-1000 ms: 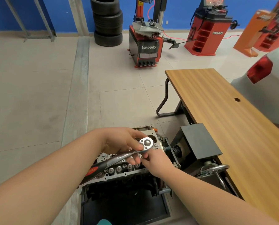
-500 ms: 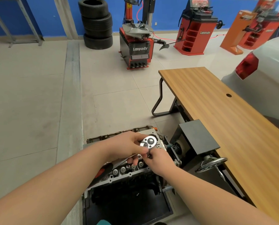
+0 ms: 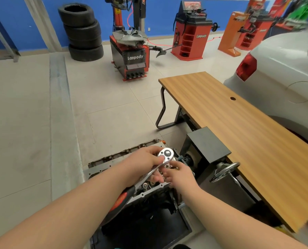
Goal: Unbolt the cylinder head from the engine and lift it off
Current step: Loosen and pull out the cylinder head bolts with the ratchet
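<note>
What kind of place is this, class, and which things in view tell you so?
Most likely a car repair or tyre workshop: a stack of black tyres, a red-and-black Lanpody tyre changer, and a bare metal engine on a stand.

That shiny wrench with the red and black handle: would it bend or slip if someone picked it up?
The ratchet wrench looks like polished metal throughout, so probably stiff and fairly heavy for its size. Its bare shank could be slippery; the red and black grip likely helps. The left hand grips it by the head while the right hand touches beneath.
</note>
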A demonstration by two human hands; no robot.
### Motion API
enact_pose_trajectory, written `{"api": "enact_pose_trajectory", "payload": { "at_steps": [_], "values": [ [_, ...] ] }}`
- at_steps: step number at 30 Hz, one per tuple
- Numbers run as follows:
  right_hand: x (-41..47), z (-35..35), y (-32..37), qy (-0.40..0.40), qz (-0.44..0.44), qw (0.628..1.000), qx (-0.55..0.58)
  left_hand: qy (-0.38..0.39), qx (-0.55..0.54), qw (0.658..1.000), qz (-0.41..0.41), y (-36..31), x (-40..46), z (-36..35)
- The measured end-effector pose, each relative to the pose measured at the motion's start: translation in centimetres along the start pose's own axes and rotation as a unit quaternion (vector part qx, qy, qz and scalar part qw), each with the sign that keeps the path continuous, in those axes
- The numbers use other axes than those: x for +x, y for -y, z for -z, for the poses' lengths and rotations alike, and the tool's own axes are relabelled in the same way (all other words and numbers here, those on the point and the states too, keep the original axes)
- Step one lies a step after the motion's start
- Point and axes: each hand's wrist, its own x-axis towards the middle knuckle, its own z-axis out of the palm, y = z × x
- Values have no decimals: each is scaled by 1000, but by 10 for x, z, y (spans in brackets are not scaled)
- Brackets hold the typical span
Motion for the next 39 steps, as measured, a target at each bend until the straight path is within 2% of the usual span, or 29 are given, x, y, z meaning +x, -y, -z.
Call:
{"api": "enact_pose_trajectory", "payload": {
  "at_steps": [2,4,7,9,11,15,19,22,26,30,32,39],
  "values": [
    [-21,5,9,-10,-19,984,179,-34,-36,999,0,2,0,-3],
    [-42,6,21,30,-3,974,226,-58,-33,998,-6,5,-1,-2],
    [-57,-7,38,76,-11,971,227,-76,-32,997,-2,8,-5,-1],
    [-58,-18,46,77,-29,972,219,-123,-43,991,6,11,-5,0],
    [-55,-27,51,75,-45,972,216,-182,-109,977,21,14,-2,1],
    [-50,-44,55,32,-66,966,247,-264,-286,919,61,20,4,9],
    [-42,-55,58,-28,-73,981,178,-324,-298,896,65,28,6,18],
    [-42,-59,61,-21,-76,965,248,-334,-311,888,59,31,2,22],
    [-43,-65,58,6,-52,925,376,-339,-336,877,52,32,-1,22],
    [-41,-72,54,-6,-42,881,470,-340,-341,876,41,29,-4,17],
    [-40,-75,53,-17,-45,876,479,-338,-348,873,41,28,-7,16],
    [-32,-81,51,-57,-51,895,440,-344,-378,859,32,26,-15,12]
  ]
}}
